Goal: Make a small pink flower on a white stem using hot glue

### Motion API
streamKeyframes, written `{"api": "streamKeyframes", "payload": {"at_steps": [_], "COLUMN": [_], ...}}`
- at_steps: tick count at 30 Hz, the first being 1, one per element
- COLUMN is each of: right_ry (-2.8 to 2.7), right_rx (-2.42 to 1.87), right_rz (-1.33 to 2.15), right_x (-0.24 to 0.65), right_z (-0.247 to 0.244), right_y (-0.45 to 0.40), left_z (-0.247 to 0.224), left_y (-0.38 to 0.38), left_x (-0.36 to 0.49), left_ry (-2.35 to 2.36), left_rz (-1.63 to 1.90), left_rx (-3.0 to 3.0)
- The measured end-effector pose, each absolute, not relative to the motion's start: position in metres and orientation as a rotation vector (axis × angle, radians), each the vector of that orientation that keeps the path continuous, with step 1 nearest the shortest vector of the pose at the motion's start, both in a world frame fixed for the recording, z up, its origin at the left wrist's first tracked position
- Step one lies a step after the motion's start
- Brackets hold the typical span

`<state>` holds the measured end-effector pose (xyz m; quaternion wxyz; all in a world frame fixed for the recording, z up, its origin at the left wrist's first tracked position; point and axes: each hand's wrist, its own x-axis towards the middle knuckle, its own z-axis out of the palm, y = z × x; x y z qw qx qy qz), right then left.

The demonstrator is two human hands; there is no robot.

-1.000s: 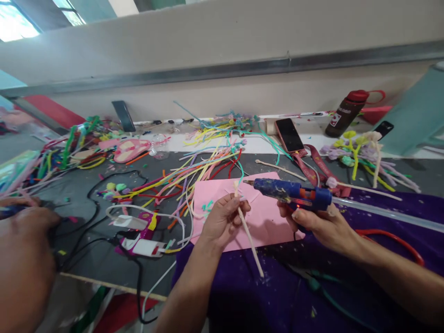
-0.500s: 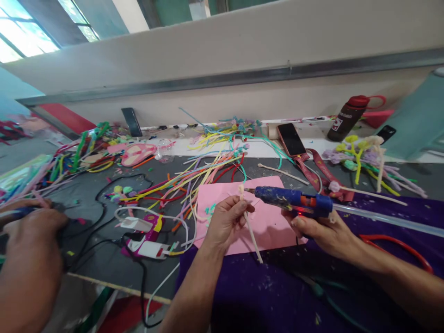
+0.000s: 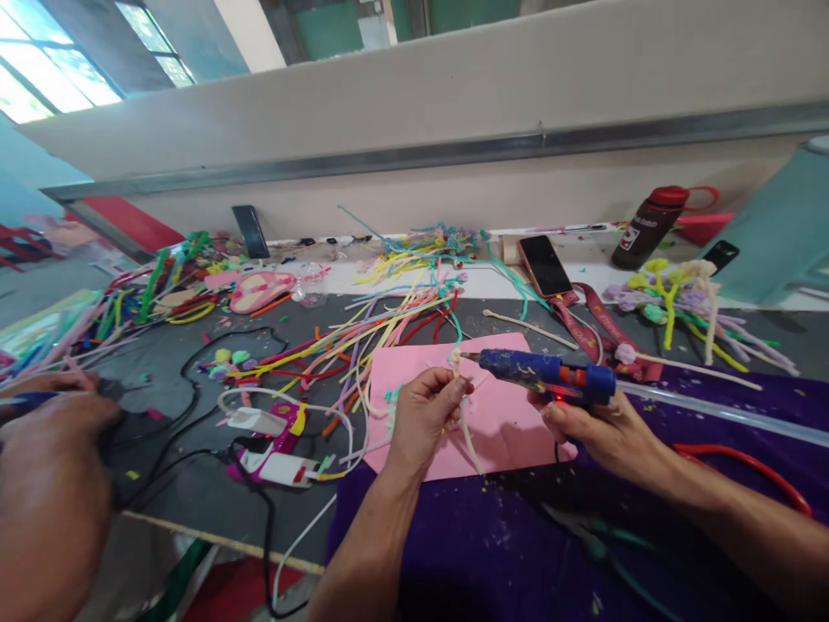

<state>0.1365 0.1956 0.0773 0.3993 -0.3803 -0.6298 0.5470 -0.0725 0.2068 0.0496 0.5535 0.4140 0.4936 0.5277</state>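
Near the middle of the bench, toward its near edge, a cream stem is pinched between the thumb and fingers of the left hand, its fuzzy tip upward. The right hand is wrapped around the handle of a blue glue gun, whose nozzle sits right at the stem's tip; whether they touch cannot be told. A clear glue stick juts from the gun's back, toward the right edge.

Beneath both hands lies a pink sheet, partly over a purple cloth at the near right; a dim tool with teal handles lies on the cloth.

Loose coloured stems crowd the left of the sheet, some overlapping it. Beyond them is a magenta power strip with white plugs; its black cable trails over the near edge. At the left edge rests another person's hand.

Along the far edge lie a phone with a red lanyard trailing toward the sheet and, farther right, a dark bottle with a bunch of fuzzy flowers before it.
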Motion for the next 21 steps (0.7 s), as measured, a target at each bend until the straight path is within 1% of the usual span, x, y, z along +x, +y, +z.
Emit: {"api": "streamKeyframes", "payload": {"at_steps": [11, 21], "right_ry": [-1.623, -1.656], "right_rx": [-0.978, -1.073], "right_rz": [1.383, 1.351], "right_x": [0.136, 0.137], "right_z": [0.073, 0.064], "right_y": [0.196, 0.198], "left_z": [0.052, 0.053], "left_y": [0.206, 0.204], "left_x": [-0.072, -0.072], "left_ry": [1.223, 1.238], "left_rz": [1.252, 1.272], "left_rx": [1.064, 1.070]}}
